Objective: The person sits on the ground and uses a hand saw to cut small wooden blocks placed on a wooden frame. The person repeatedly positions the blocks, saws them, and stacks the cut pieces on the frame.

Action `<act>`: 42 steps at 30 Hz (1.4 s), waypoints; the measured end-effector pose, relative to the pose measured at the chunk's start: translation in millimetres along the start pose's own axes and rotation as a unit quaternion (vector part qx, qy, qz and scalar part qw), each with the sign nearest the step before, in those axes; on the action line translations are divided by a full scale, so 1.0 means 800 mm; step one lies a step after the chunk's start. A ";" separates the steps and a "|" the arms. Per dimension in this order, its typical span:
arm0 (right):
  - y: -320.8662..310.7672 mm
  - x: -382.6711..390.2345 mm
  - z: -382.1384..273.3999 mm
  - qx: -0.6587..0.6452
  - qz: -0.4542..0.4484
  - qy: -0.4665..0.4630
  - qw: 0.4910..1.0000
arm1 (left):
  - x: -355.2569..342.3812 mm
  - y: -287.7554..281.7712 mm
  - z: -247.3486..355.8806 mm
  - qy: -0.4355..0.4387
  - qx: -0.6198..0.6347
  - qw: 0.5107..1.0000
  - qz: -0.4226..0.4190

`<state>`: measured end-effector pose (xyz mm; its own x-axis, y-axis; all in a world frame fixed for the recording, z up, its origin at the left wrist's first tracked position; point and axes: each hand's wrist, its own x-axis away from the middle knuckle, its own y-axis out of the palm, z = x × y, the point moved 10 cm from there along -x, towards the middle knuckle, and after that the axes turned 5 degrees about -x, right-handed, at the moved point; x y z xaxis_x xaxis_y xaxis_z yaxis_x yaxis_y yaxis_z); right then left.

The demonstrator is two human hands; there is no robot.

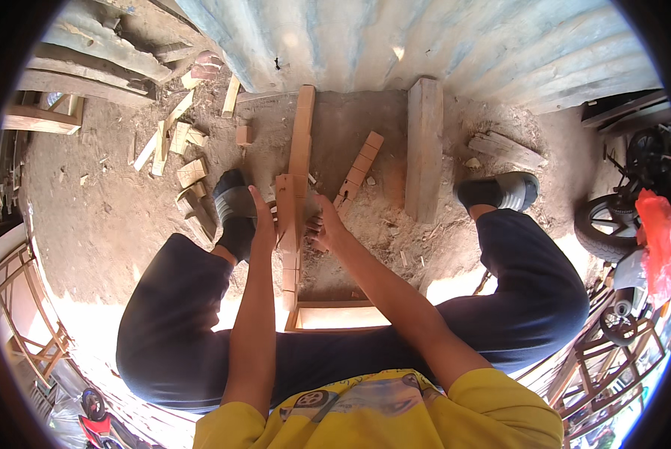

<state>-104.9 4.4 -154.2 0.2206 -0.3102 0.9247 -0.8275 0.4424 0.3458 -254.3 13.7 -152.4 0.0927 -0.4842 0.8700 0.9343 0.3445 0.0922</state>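
On the dirt ground between my feet, scored tan wooden pieces (pixel 300 127) lie lengthwise and overlapping, with a shorter length (pixel 285 194) at their left. My left hand (pixel 265 223) is beside their left side, open, one digit stretched forward and the others partly hidden at the wood's edge. My right hand (pixel 326 224) is just to their right, open, its fingers bent and apart. A wooden frame (pixel 335 305) lies at the near end, in front of my legs. Another scored strip (pixel 363 161) lies diagonally to the right.
Wood offcuts (pixel 180 138) are scattered at the left. A thick timber (pixel 424 142) lies right of centre, below a corrugated sheet (pixel 395 37). My sandalled feet (pixel 500 192) are either side. A motorbike (pixel 605 228) with a red bag (pixel 653 232) stands right; wooden frames (pixel 32 314) lie left.
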 end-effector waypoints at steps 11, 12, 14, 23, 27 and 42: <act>-0.008 -0.036 -0.026 -0.001 -0.037 -0.051 0.998 | -0.046 -0.016 -0.021 -0.034 0.113 0.992 0.043; -0.007 -0.040 -0.026 0.002 -0.039 -0.044 0.998 | -0.045 -0.011 -0.017 -0.031 0.123 0.991 0.045; 0.000 -0.035 -0.032 0.032 -0.017 -0.032 0.999 | -0.041 -0.001 -0.007 -0.023 0.144 0.988 0.052; 0.012 -0.029 -0.048 0.024 -0.008 -0.068 0.997 | -0.032 0.027 0.026 0.015 0.060 0.997 -0.051; 0.021 -0.036 -0.057 0.025 -0.057 -0.111 0.992 | -0.031 0.038 0.044 0.013 0.034 0.996 -0.078; 0.015 -0.044 -0.018 -0.033 -0.065 0.098 0.993 | -0.034 0.021 0.002 0.050 -0.222 0.974 0.006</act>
<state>-115.0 32.6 -180.0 0.4253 -0.2022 0.8822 -0.7508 0.4654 0.4686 -241.7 34.2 -173.5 0.1179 -0.5660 0.8159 0.9876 -0.0192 -0.1560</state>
